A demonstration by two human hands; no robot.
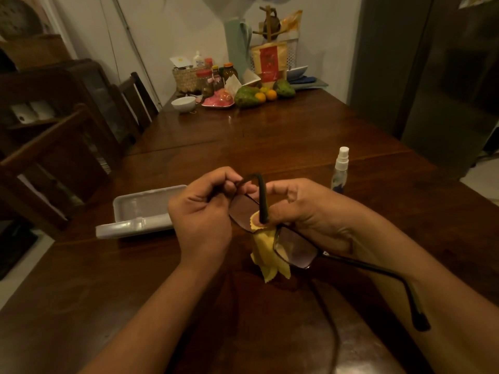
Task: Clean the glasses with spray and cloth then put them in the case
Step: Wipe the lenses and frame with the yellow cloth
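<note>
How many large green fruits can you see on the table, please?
2: one green fruit left of the oranges, the other right of them; clutter may hide more.

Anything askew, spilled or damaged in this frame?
Nothing stands out. The left hand and right hand hold the glasses, yellow cloth pinched on one lens; the case lies open, the spray bottle stands upright, no spill.

The dark wooden counter (270, 136) carries an open grey case (143, 209) at 9 o'clock and an upright spray bottle (340, 168) at 2 o'clock. At its far end, 12 o'clock, sit a white bowl (183, 103), fruit (259, 95) and a woven basket (186, 76).
</note>
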